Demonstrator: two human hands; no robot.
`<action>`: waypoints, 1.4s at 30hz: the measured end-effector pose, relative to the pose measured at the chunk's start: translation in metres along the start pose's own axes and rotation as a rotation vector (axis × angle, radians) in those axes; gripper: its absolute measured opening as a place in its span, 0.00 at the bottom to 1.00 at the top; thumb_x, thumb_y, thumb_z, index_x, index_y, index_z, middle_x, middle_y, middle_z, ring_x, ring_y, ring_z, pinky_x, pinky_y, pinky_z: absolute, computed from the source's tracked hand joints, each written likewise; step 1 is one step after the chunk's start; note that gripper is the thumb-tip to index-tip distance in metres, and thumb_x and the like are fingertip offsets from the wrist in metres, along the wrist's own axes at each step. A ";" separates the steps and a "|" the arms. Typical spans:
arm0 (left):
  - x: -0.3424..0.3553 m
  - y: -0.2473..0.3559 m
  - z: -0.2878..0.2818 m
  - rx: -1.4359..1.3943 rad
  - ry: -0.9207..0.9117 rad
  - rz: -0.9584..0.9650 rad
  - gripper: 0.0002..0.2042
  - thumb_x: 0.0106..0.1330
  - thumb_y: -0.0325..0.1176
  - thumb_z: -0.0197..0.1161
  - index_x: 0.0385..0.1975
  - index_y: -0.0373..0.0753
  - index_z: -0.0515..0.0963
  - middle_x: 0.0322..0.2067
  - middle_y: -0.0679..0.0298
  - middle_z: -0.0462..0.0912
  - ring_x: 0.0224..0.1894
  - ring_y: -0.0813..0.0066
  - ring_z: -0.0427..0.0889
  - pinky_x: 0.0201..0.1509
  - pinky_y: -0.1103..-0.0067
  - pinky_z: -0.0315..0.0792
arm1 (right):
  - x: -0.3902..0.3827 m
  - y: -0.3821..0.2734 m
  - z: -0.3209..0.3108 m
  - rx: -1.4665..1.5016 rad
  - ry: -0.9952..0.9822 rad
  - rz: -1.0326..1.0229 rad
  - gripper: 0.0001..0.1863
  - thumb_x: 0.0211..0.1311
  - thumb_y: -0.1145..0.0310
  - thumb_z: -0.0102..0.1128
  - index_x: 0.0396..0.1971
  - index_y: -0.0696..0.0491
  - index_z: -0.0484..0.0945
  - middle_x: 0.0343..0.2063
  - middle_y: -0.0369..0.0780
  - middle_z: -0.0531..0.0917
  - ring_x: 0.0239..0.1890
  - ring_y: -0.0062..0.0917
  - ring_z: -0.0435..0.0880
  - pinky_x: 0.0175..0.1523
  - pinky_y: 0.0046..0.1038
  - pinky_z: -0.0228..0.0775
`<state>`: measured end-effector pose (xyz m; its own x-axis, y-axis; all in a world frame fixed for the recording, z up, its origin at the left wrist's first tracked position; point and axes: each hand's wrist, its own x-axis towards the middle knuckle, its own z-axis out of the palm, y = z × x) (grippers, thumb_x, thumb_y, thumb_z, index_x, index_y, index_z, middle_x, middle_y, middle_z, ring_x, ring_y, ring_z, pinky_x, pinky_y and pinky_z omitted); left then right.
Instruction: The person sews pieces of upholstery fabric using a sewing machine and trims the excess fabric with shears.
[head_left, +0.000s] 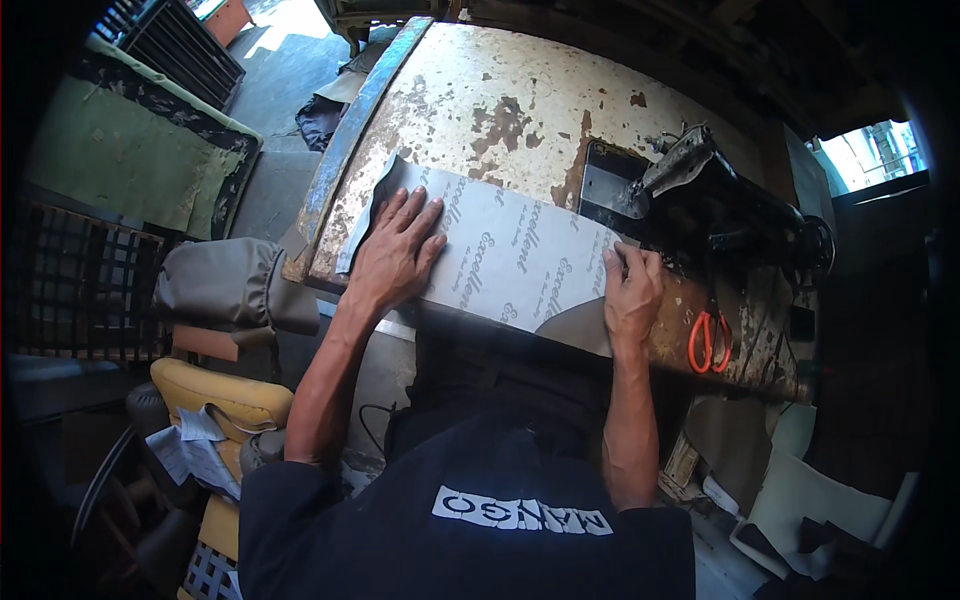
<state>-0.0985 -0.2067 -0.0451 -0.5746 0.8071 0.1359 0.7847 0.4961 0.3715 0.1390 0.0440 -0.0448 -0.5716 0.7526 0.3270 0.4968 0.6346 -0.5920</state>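
Note:
A sheet of upholstery material (500,240), its pale printed backing facing up, lies across the near part of a worn table. Its left edge curls up, and a folded-over corner at the lower right shows a brown-grey face. My left hand (395,250) rests flat on the left part of the sheet with its fingers stretched out. At the right end my right hand (632,292) pinches the sheet's edge between thumb and bent fingers. Just beyond that hand stands a black sewing machine (720,190). Scissors (709,340) with orange handles lie to its right.
The table (470,90) has peeling paint and a blue left edge. On the left are a grey-brown covered cushion (215,285), a yellow foam seat piece (220,390) and a green panel (130,150). Material scraps (815,500) lie on the floor at the lower right.

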 end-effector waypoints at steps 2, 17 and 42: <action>0.001 -0.001 0.001 0.022 -0.007 0.007 0.26 0.77 0.46 0.55 0.71 0.45 0.71 0.74 0.51 0.66 0.78 0.49 0.58 0.81 0.60 0.52 | 0.000 0.001 0.000 0.045 -0.012 0.033 0.13 0.70 0.63 0.65 0.46 0.56 0.85 0.38 0.47 0.79 0.43 0.43 0.81 0.50 0.41 0.73; 0.003 0.001 -0.005 0.030 -0.055 0.013 0.26 0.76 0.44 0.56 0.72 0.44 0.69 0.74 0.50 0.65 0.78 0.47 0.58 0.81 0.57 0.50 | -0.007 0.007 -0.004 0.099 -0.020 0.029 0.17 0.66 0.69 0.67 0.53 0.57 0.82 0.42 0.48 0.79 0.45 0.45 0.81 0.51 0.41 0.75; 0.008 0.005 0.000 0.153 -0.095 -0.104 0.30 0.78 0.50 0.49 0.76 0.44 0.63 0.78 0.49 0.56 0.82 0.50 0.48 0.83 0.56 0.38 | -0.006 0.005 -0.005 0.101 -0.032 0.068 0.16 0.69 0.67 0.65 0.52 0.58 0.84 0.41 0.46 0.79 0.41 0.40 0.81 0.49 0.40 0.74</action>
<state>-0.0991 -0.1974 -0.0419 -0.6358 0.7717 0.0136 0.7524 0.6158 0.2340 0.1476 0.0432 -0.0461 -0.5601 0.7863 0.2608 0.4676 0.5600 -0.6840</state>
